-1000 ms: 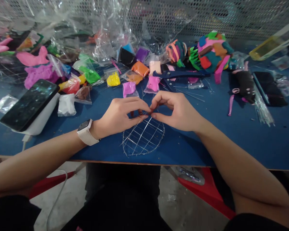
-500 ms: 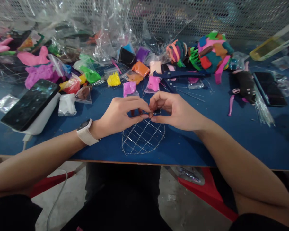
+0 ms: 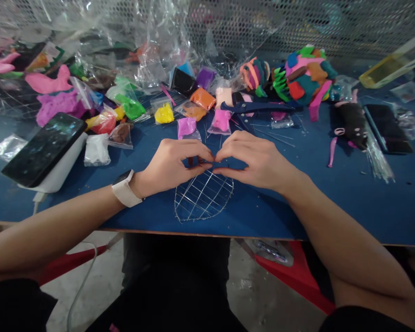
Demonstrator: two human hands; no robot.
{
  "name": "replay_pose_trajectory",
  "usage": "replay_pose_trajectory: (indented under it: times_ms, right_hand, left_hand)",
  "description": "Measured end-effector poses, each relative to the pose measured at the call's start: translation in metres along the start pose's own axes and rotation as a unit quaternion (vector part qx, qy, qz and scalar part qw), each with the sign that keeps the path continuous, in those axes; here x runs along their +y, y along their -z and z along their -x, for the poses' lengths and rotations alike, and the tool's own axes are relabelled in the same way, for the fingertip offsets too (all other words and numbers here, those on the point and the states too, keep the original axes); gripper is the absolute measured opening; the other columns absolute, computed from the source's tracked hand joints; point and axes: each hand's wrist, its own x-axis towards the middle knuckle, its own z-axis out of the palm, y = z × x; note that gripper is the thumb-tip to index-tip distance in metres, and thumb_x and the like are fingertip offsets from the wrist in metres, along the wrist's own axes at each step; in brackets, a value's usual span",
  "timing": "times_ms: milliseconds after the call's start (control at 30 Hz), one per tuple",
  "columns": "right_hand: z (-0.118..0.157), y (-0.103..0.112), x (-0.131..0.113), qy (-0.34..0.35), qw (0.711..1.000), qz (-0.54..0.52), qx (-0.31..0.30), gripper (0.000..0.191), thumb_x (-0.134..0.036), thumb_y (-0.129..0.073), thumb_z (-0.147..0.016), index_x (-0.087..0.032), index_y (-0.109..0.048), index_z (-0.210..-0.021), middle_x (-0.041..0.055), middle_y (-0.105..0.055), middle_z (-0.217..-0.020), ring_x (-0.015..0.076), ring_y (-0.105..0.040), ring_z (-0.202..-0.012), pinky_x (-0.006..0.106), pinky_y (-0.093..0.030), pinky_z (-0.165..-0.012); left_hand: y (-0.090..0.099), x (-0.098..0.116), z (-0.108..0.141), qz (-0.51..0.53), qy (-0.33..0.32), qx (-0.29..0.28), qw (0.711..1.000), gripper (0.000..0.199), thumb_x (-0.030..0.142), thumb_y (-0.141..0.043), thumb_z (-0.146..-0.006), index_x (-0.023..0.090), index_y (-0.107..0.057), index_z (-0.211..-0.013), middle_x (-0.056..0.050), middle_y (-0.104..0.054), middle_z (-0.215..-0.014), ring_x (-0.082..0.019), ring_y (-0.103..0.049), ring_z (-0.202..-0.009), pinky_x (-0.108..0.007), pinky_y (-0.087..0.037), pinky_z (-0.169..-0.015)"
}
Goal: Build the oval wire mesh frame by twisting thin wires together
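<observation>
A leaf-shaped wire frame (image 3: pixel 204 198) with a criss-cross wire mesh lies on the blue table in front of me. My left hand (image 3: pixel 180 161) pinches its far edge between thumb and fingers. Right beside it, my right hand (image 3: pixel 249 159) brings thumb and index finger to the same edge; their tips are close together around the wire, and the exact contact is too small to make out. Both hands hide the far end of the frame. Blue-handled pliers (image 3: pixel 259 108) lie beyond my right hand, with loose wires (image 3: pixel 273 137) by them.
Several clay packets, such as a yellow one (image 3: pixel 164 114) and an orange one (image 3: pixel 203 99), line the back. A phone on a white stand (image 3: pixel 43 150) is at left. At right lie another phone (image 3: pixel 387 127), a dark clay figure (image 3: pixel 351 124) and a wire bundle (image 3: pixel 378 157).
My right hand has turned slightly, its fingers straighter and flatter, with the fingertips shifted a little left. The wire frame has moved slightly; my left hand stays nearly in place.
</observation>
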Motion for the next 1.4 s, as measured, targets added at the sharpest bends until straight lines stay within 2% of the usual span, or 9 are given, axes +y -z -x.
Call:
replay_pose_trajectory:
  times_ms: [200, 433, 667, 767, 867, 1033, 1100, 1267, 1400]
  right_hand:
    - [-0.002, 0.002, -0.005, 0.016, 1.0, 0.015, -0.021, 0.016, -0.048, -0.085, -0.1, -0.034, -0.082, -0.094, 0.0037, -0.082, -0.101, 0.032, -0.072, -0.105, 0.062, -0.057, -0.107]
    - [-0.003, -0.002, -0.001, 0.03, 0.999, 0.043, -0.016, 0.016, -0.05, -0.083, -0.1, -0.034, -0.084, -0.097, 0.004, -0.084, -0.102, 0.0322, -0.075, -0.102, 0.062, -0.06, -0.106]
    - [0.002, -0.013, -0.003, -0.011, 0.996, -0.009, 0.082, 0.011, -0.04, -0.084, -0.1, -0.03, -0.083, -0.097, 0.004, -0.084, -0.097, 0.0278, -0.079, -0.091, 0.048, -0.064, -0.092]
    - [0.002, -0.018, -0.006, -0.025, 0.988, -0.058, 0.139, 0.012, -0.035, -0.082, -0.1, -0.026, -0.081, -0.107, 0.0029, -0.085, -0.096, 0.024, -0.081, -0.087, 0.041, -0.066, -0.086]
    - [-0.001, -0.023, -0.007, -0.027, 0.977, -0.118, 0.174, 0.011, -0.032, -0.08, -0.101, -0.022, -0.078, -0.106, 0.0019, -0.083, -0.089, 0.0198, -0.08, -0.079, 0.035, -0.067, -0.08]
    - [-0.004, -0.027, -0.006, -0.084, 0.96, -0.222, 0.149, 0.016, -0.036, -0.08, -0.103, -0.022, -0.074, -0.103, 0.0006, -0.08, -0.084, 0.017, -0.079, -0.073, 0.031, -0.067, -0.07]
    - [-0.005, -0.027, -0.005, -0.084, 0.956, -0.239, 0.145, 0.017, -0.037, -0.082, -0.103, -0.022, -0.074, -0.103, 0.0003, -0.08, -0.083, 0.0168, -0.079, -0.073, 0.031, -0.067, -0.07]
    - [-0.004, -0.026, -0.005, -0.059, 0.967, -0.199, 0.149, 0.007, -0.028, -0.078, -0.105, -0.022, -0.075, -0.107, -0.0004, -0.078, -0.087, 0.0156, -0.077, -0.076, 0.032, -0.066, -0.075]
    - [-0.004, -0.027, -0.004, -0.05, 0.971, -0.186, 0.142, 0.005, -0.021, -0.074, -0.105, -0.021, -0.076, -0.109, -0.0002, -0.079, -0.089, 0.0149, -0.076, -0.078, 0.03, -0.065, -0.074]
  left_hand:
    - [0.0, 0.002, 0.0, -0.002, -0.004, 0.016, 1.0, 0.001, 0.021, -0.086, -0.097, 0.02, -0.084, -0.097, -0.003, -0.088, -0.1, -0.014, -0.084, -0.088, -0.021, -0.065, -0.078]
    - [0.002, 0.005, -0.001, 0.0, -0.019, 0.033, 0.999, 0.003, 0.02, -0.086, -0.098, 0.019, -0.084, -0.096, -0.003, -0.089, -0.102, -0.013, -0.084, -0.088, -0.02, -0.066, -0.078]
    - [0.001, 0.006, -0.002, 0.004, -0.049, 0.05, 0.998, 0.005, 0.018, -0.083, -0.1, 0.02, -0.084, -0.096, -0.002, -0.088, -0.102, -0.012, -0.085, -0.089, -0.02, -0.067, -0.08]
    - [0.0, 0.006, -0.002, 0.002, -0.056, 0.06, 0.997, 0.005, 0.016, -0.084, -0.099, 0.02, -0.084, -0.096, -0.002, -0.088, -0.103, -0.012, -0.085, -0.091, -0.019, -0.067, -0.082]
    - [-0.001, 0.006, -0.001, 0.002, -0.066, 0.061, 0.996, 0.007, 0.013, -0.083, -0.099, 0.02, -0.085, -0.098, -0.002, -0.089, -0.105, -0.013, -0.086, -0.094, -0.019, -0.068, -0.085]
    - [-0.001, 0.01, 0.0, -0.01, -0.053, 0.055, 0.997, 0.006, 0.014, -0.082, -0.1, 0.02, -0.085, -0.098, -0.002, -0.089, -0.106, -0.013, -0.086, -0.094, -0.021, -0.069, -0.086]
    - [-0.001, 0.012, 0.0, -0.011, -0.032, 0.059, 0.998, 0.005, 0.016, -0.083, -0.1, 0.019, -0.085, -0.098, -0.002, -0.089, -0.105, -0.012, -0.085, -0.091, -0.021, -0.068, -0.083]
    - [-0.001, 0.012, 0.0, -0.026, 0.017, 0.061, 0.998, 0.004, 0.018, -0.085, -0.097, 0.02, -0.082, -0.099, 0.0, -0.086, -0.097, -0.01, -0.078, -0.078, -0.022, -0.063, -0.071]
    - [0.0, 0.008, -0.001, -0.013, -0.003, 0.041, 0.999, 0.007, 0.019, -0.086, -0.097, 0.019, -0.08, -0.093, -0.003, -0.085, -0.104, -0.012, -0.079, -0.087, -0.022, -0.063, -0.073]
